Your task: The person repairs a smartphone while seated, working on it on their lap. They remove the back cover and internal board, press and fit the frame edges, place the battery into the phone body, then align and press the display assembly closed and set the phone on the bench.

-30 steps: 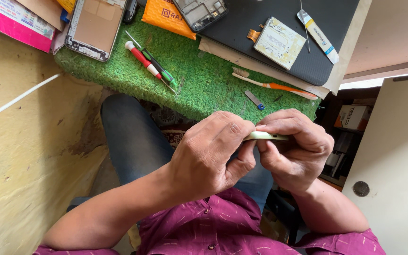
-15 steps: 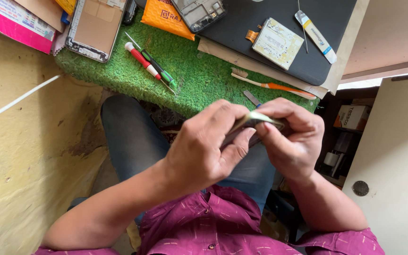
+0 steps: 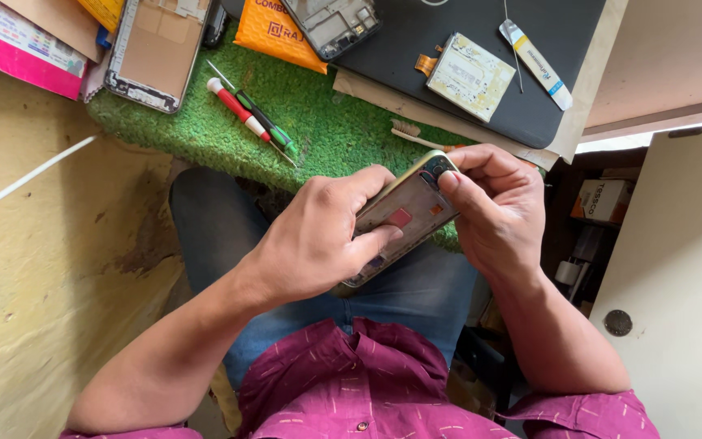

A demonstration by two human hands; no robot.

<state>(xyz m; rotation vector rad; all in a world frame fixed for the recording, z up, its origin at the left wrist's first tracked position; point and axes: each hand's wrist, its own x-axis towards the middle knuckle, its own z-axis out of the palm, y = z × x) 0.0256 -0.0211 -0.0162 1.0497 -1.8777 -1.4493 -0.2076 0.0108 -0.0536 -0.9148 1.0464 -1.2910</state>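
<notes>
- The surface (image 3: 343, 122) has a green mat like grass on it, and a dark board (image 3: 481, 49) lies at 1 o'clock from the mat.
- On the mat lie two small screwdrivers (image 3: 252, 120), one red and one green, side by side.
- A toothbrush (image 3: 416, 136) lies near the mat's far edge, just at 12 o'clock from the hands.
- A flat battery (image 3: 470, 76) and a little glue tube (image 3: 535, 63) rest on the dark board.
- A phone frame (image 3: 156, 53) lies at 10 o'clock, and an orange packet (image 3: 274, 32) sits at 12 o'clock.
- The phone back (image 3: 400, 219) is up off the surface, over the person's lap in blue jeans.
- The left hand (image 3: 318, 236) is wrapped tight around the lower part of the phone back.
- The right hand (image 3: 493, 211) pinches the top corner, with a fingertip pressed by the camera hole.
- The phone back looks thin, light and stiff, and I think it could crack if bent.
- It looks smooth and may slip, so the long edges are the best place to hold it.
</notes>
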